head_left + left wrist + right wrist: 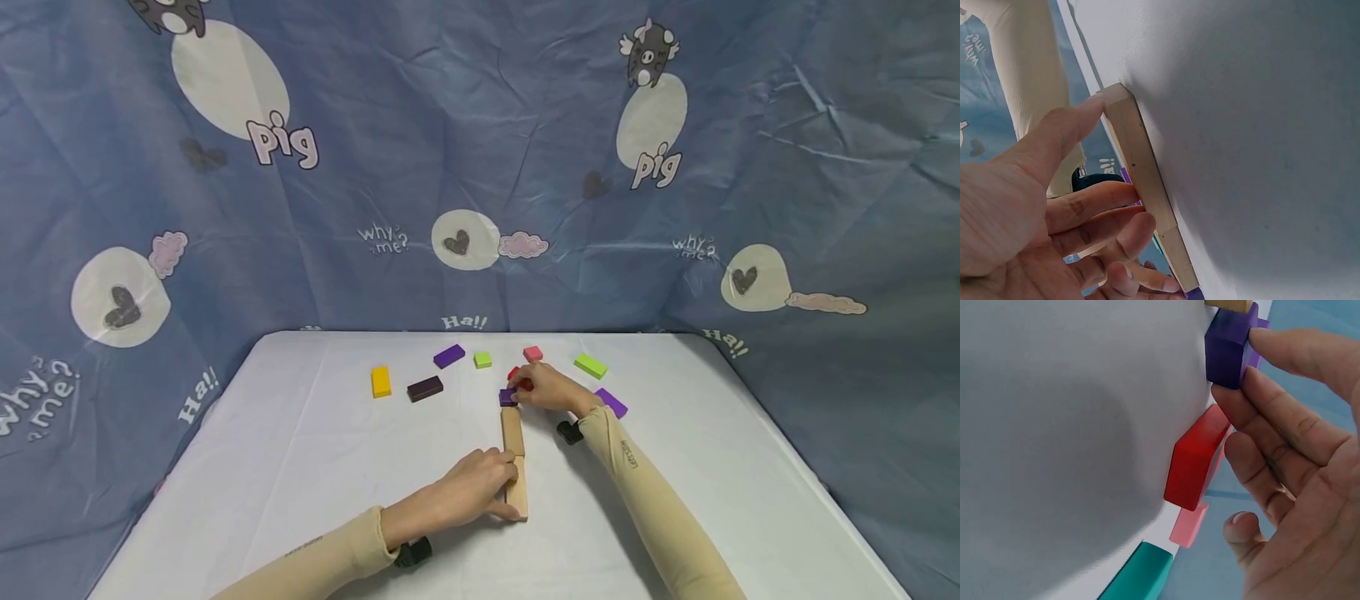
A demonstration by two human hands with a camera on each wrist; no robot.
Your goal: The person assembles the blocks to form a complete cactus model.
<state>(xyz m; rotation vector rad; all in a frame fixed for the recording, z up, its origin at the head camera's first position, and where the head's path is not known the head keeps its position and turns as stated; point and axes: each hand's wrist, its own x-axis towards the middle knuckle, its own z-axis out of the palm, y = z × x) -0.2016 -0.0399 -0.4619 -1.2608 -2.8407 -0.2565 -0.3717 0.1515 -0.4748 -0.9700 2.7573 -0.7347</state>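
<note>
Two natural wooden blocks lie end to end on the table, a near block [518,497] and a far block [512,432]. My left hand [472,487] holds the near one, its thumb against the near end and fingertips along the side, as the left wrist view shows. A small purple block [1229,350] sits at the far end of the wooden row. My right hand [547,387] pinches this purple block between thumb and fingertips. Just beyond it lies a red block [1194,462], partly hidden by the right hand in the head view.
Around the far half of the white table [300,467] lie a yellow block [381,382], a dark brown block [425,388], purple blocks [449,356], a pink block [532,353] and lime green blocks [591,365]. A blue printed cloth [480,150] hangs behind.
</note>
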